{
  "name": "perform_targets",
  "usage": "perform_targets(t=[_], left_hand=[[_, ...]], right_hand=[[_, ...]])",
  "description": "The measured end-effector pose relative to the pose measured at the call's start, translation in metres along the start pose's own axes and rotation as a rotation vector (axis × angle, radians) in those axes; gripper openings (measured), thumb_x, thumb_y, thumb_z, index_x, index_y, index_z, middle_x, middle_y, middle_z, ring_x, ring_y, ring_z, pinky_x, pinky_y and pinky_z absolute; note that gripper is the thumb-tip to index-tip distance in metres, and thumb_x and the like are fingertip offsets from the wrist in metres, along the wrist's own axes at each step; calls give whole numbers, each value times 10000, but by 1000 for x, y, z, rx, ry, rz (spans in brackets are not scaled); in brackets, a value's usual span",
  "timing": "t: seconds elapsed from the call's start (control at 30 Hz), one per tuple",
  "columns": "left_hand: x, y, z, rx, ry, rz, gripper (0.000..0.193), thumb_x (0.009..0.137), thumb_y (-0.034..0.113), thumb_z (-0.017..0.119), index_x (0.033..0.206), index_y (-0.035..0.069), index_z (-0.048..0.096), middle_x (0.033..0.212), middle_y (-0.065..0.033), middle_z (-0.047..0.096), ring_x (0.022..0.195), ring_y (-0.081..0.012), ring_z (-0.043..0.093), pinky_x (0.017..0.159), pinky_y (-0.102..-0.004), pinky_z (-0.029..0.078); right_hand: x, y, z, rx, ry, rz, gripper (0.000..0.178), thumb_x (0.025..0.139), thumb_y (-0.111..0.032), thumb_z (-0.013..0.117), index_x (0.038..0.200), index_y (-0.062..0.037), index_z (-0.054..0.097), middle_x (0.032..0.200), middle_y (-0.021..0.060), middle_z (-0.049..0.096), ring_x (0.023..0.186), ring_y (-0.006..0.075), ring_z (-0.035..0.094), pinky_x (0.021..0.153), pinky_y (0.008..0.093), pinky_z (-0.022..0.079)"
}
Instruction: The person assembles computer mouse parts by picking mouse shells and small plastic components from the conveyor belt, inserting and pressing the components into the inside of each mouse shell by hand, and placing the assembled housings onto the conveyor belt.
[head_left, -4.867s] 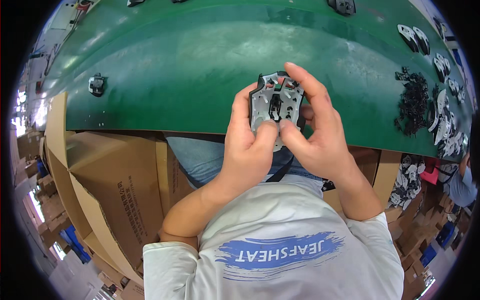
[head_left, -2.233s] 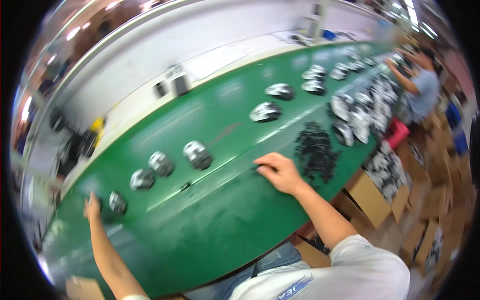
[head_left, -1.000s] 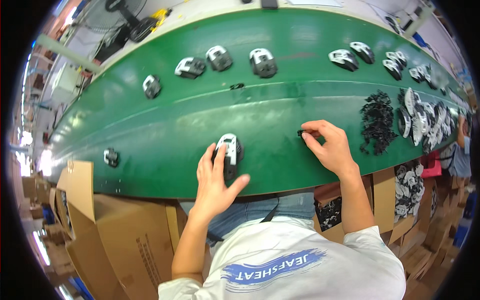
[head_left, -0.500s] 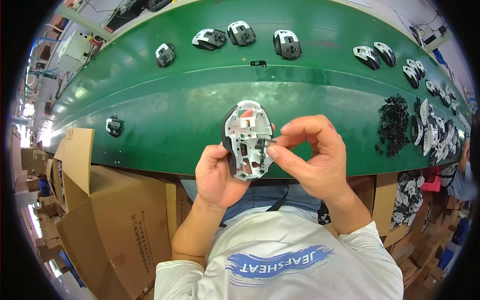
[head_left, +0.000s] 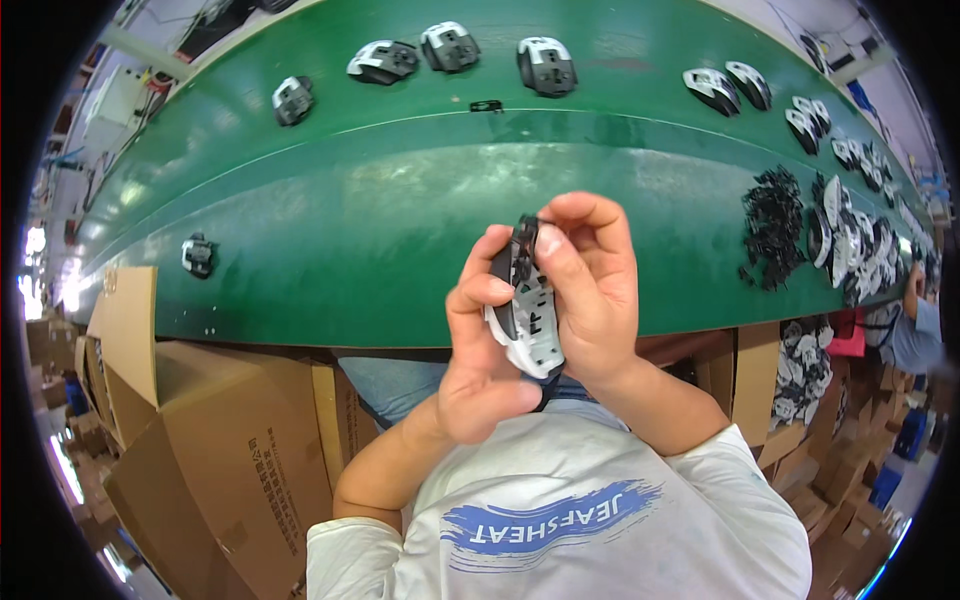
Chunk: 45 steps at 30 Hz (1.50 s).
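Observation:
Between my hands, over the table's near edge, is a white and black computer mouse shell [head_left: 541, 340], tilted with its hollow inside partly showing. My left hand [head_left: 474, 345] wraps round its left side. My right hand [head_left: 603, 290] grips the right side, its thumb and index finger pressing at the far end. A dark plastic part [head_left: 523, 250] sits at that end beside the right thumb. How far it is seated in the shell I cannot tell.
On the green table [head_left: 350, 220] lie several mouse shells [head_left: 547, 68], a small black bracket [head_left: 486, 106], a heap of black parts [head_left: 773, 235] and piled white shells [head_left: 848, 245]. A cardboard box [head_left: 235, 430] stands at left. Another person [head_left: 908, 330] is far right.
The shell has been turned and tipped, so its inside shows less. My right hand has moved from holding a black part above it to pressing at its far end. The view has shifted slightly.

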<state>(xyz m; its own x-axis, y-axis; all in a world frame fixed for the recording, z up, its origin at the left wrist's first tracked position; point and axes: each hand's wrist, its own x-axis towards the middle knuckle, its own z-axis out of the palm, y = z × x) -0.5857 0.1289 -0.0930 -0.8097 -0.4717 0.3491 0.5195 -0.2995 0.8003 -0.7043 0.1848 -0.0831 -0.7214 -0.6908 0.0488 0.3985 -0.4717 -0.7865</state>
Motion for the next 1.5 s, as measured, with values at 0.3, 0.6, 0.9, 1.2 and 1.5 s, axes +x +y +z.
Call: perform_targets(t=[0.3,0.6,0.9,1.2,1.5], left_hand=[[10,22,-1,-499,334,-499,718,1135,360,444,1733,110,134,1697,-124,374,1556,-299,408,1289,-496,308],[4,23,0,-214,316,-268,784,1038,270,568,1704,145,174,1666,-143,394,1541,-305,426,1268,-506,352],[1,17,1,-9,299,-333,781,1061,267,556,1702,121,134,1662,-136,372,1499,-264,435,1208,-458,379],[9,31,10,-206,394,-441,729,1067,272,490,1691,46,189,1611,-189,448,1489,-315,497,1222,-499,432],[0,30,6,57,248,-388,775,1030,155,504,1699,-17,153,1643,-184,378,1506,-281,433,1250,-443,350]], right_hand=[[33,-44,-11,-429,-320,-390,448,912,50,798,1318,-26,624,1126,81,709,981,168,736,925,318,555],[23,-53,-10,-1175,-330,-574,309,819,-52,885,1068,-145,729,912,-58,770,794,122,726,894,387,429],[21,-45,-15,-1366,-407,-662,337,783,-37,909,1063,-128,746,922,-44,782,849,157,704,1047,454,432],[17,-47,-30,-942,-309,-305,432,886,-62,842,1287,-42,682,1281,126,697,1059,252,712,919,380,595],[3,-29,-39,-541,-291,-50,579,881,-62,867,1383,-34,581,1322,109,639,1126,220,700,917,382,607]])
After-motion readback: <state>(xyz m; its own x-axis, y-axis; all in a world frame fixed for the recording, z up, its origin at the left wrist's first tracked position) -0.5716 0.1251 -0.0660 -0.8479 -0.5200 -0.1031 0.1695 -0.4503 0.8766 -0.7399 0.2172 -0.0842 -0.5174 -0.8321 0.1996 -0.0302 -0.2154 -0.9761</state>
